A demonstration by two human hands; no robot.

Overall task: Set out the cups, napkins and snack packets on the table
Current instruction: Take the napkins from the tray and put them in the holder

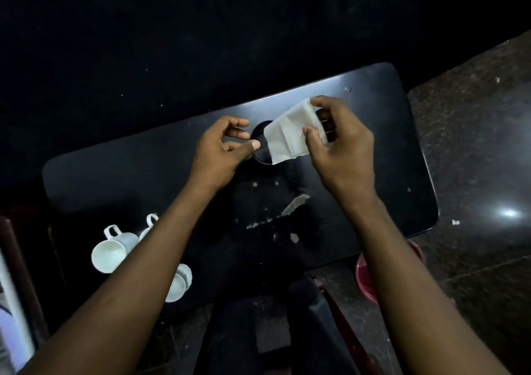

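While the right hand (342, 147) pinched the white napkin (290, 133) in a tight grip above the dark bench (388, 156), the left hand (221, 150) hovered just beside it, fingers loosely apart and empty. White cups (112, 252) sat at the bench's near-left edge.

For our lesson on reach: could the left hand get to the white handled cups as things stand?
Probably yes: the left hand is empty and open, and the white plastic handled cups lie uncovered beside its forearm, on the table's near left.
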